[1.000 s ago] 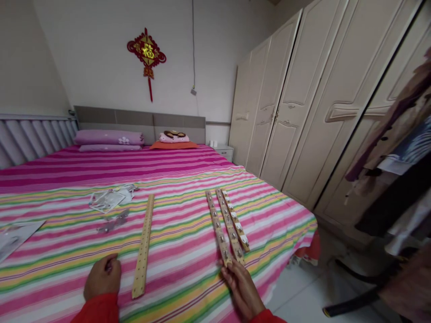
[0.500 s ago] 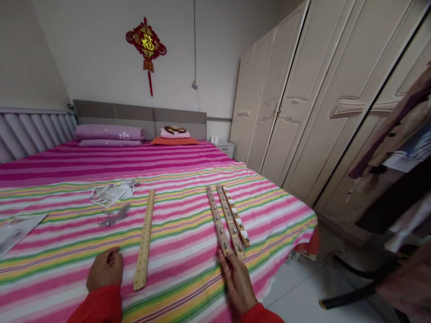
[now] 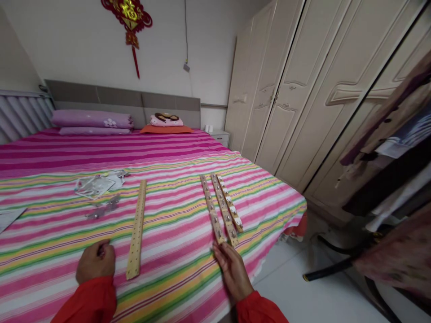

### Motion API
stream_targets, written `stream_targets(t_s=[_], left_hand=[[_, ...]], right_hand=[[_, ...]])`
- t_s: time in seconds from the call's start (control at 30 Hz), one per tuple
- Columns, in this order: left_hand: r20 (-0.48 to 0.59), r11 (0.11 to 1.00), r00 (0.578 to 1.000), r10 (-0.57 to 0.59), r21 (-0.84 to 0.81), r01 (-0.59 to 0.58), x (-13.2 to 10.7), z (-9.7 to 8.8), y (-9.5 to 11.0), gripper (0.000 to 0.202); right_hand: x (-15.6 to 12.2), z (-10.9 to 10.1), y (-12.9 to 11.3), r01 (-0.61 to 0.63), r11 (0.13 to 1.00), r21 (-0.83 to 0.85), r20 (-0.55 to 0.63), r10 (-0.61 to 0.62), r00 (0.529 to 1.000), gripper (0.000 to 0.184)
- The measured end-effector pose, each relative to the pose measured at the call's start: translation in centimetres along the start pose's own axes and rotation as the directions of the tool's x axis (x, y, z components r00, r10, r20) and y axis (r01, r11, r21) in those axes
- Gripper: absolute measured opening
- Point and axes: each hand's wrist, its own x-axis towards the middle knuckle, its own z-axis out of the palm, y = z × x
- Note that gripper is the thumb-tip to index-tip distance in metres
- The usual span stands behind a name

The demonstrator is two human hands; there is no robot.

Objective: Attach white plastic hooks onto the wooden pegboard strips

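My right hand point(image 3: 233, 270) pinches the near end of a wooden strip point(image 3: 211, 207) that carries a row of small shiny metal pieces. Beside it lies a second strip point(image 3: 224, 210) with similar metal pieces, and right of that a third strip point(image 3: 230, 205) bearing white, roughly heart-shaped pieces. My left hand point(image 3: 96, 261) rests on the bed, curled into a fist; the inside of the fist is hidden. Just to its right lies a bare wooden strip point(image 3: 137, 231) with rows of small holes, apart from the hand.
Clear plastic bags point(image 3: 96, 185) and a small greyish clear packet point(image 3: 103, 207) lie on the striped bedsheet point(image 3: 175, 251). Another pale packet point(image 3: 10, 217) sits at the left edge. A wardrobe point(image 3: 286, 98) stands at the right, with hanging clothes point(image 3: 397, 148) and a black-legged stand point(image 3: 332, 268).
The camera view has tilted downward and turned slightly right, so everything appears shifted up and left. Both hands keep about the same pose and place on the bed.
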Motion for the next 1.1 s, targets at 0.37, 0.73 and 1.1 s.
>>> stream_targets(t_s=[0.37, 0.73, 1.1], left_hand=[[-0.014, 1.0, 1.0, -0.012, -0.013, 0.012, 0.1, 0.3, -0.3, 0.024], [-0.024, 1.0, 1.0, -0.019, 0.022, 0.02, 0.1, 0.3, -0.2, 0.028], [-0.042, 1.0, 0.999, 0.001, 0.008, 0.0, -0.1, 0.0, 0.2, 0.03]], right_hand=[[0.2, -1.5, -2.3, 0.121, 0.988, -0.1, -0.1, -0.131, 0.986, 0.031], [1.2, -2.0, -3.2, 0.099, 0.979, -0.18, -0.051, -0.11, 0.993, 0.027], [1.8, -3.2, -4.6, 0.104, 0.959, -0.265, 0.016, -0.104, 0.994, 0.025]])
